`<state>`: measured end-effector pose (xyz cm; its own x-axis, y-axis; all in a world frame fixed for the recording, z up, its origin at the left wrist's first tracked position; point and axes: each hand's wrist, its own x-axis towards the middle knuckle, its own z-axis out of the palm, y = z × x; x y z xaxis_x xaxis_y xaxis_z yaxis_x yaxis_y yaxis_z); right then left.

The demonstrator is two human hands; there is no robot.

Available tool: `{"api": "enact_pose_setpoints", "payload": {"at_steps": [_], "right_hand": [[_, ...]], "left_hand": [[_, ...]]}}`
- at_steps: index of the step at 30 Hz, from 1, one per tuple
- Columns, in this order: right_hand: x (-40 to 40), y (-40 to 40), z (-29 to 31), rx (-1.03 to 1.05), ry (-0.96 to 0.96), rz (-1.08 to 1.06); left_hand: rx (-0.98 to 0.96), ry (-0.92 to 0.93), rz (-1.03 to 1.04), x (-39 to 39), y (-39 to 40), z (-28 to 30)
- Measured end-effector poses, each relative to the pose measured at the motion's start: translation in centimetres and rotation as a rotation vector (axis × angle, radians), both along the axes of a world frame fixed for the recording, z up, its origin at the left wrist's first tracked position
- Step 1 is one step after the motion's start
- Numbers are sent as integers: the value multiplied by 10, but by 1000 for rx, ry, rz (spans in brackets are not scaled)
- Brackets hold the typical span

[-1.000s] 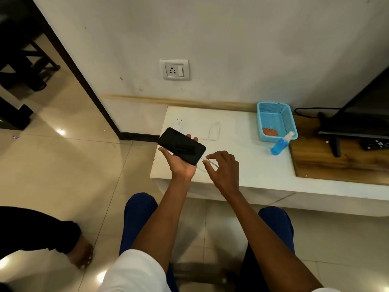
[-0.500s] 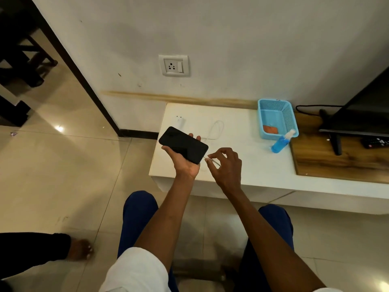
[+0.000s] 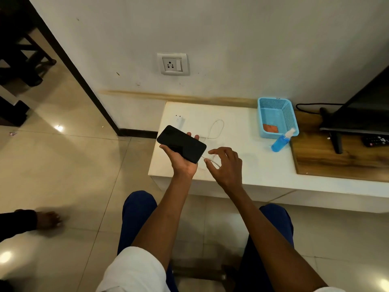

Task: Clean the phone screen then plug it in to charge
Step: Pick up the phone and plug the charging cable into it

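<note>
My left hand (image 3: 182, 164) grips a black phone (image 3: 182, 144), screen up and dark, above the front left corner of the white table (image 3: 259, 167). My right hand (image 3: 227, 165) pinches the end of the white charging cable (image 3: 216, 130) between thumb and forefinger, right at the phone's lower end. Whether the plug is seated in the port is hidden. The cable loops back across the table toward a white adapter (image 3: 178, 120) lying unplugged. A wall socket (image 3: 172, 64) sits above the table.
A blue basket (image 3: 291, 114) holding an orange cloth (image 3: 270, 128) stands at the back right, a blue spray bottle (image 3: 280, 142) leaning beside it. Further right are a TV (image 3: 362, 110) and remote (image 3: 375, 141) on a wooden board. Another person's foot (image 3: 49, 220) rests on the floor, left.
My right hand has brought the cable end up against the phone's lower end. The phone stays in my left hand. The other person's foot has shifted on the floor.
</note>
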<state>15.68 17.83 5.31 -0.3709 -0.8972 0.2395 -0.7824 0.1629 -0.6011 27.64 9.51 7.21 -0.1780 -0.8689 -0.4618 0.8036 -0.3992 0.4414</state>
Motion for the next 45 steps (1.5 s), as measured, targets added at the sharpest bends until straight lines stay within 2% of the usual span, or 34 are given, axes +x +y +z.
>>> {"api": "enact_pose_setpoints", "payload": {"at_steps": [19, 26, 28, 34, 36, 41, 45], "right_hand": [[4, -8, -3, -44, 3, -47], [1, -9, -8, 9, 24, -7], [-2, -9, -7, 26, -74, -4], [-23, -23, 9, 145, -685, 2], [-30, -31, 18, 216, -817, 46], [-46, -42, 20, 283, -937, 120], [-56, -45, 9, 258, -1002, 28]], "left_hand": [[18, 57, -28, -7, 2, -2], [18, 46, -44, -5, 1, -3], [16, 41, -61, -2, -1, -4], [-38, 47, -189, -1, -10, -9], [-39, 43, -230, -4, -14, -12], [-22, -29, -308, -21, -25, -25], [-56, -129, -408, -32, -34, -34]]}}
